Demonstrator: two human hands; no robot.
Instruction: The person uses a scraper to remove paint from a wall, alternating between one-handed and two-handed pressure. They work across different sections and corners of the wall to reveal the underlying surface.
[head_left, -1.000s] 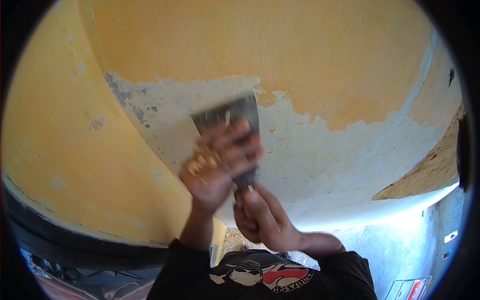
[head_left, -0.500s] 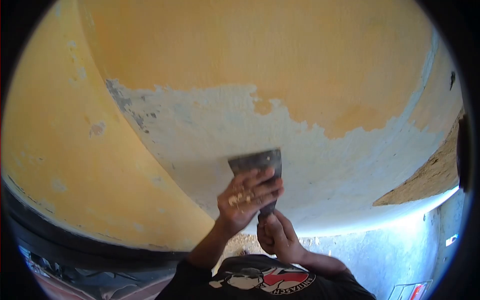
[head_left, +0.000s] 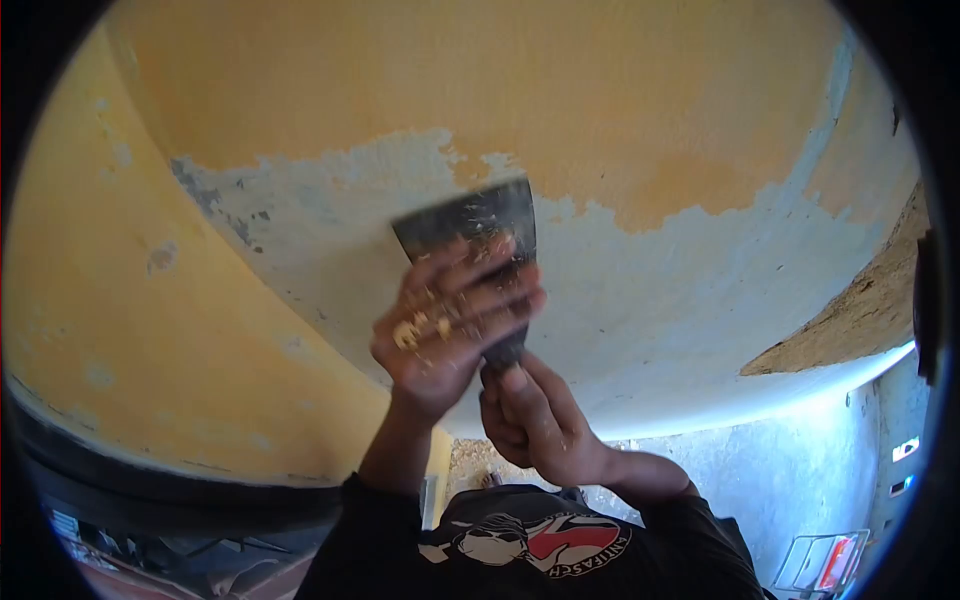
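A wide-bladed paint scraper (head_left: pixel 492 210) is held up against the wall, its blade edge just below the ragged border of the orange paint (head_left: pixel 560 110). My right hand (head_left: pixel 545 425) is closed around the handle at the bottom, thumb pointing up along it. My left hand (head_left: pixel 450 325) lies across the blade with its fingers stretched out and apart, pressing on the metal. Paint flakes stick to the back of this hand, and small crumbs dot the blade. Around the scraper the wall shows a pale scraped area (head_left: pixel 640 300). Both hands are slightly blurred.
A yellow wall section (head_left: pixel 150 330) angles in at left, with a dark band (head_left: pixel 180 500) beneath it. Rough brown bare patch (head_left: pixel 850 315) shows at right. Debris lies on the floor (head_left: pixel 470 460) below. A wire rack with something red (head_left: pixel 835 562) stands lower right.
Both hands and the scraper have moved up the wall and slightly left, toward the orange paint. The view has shifted a little. The grip looks the same.
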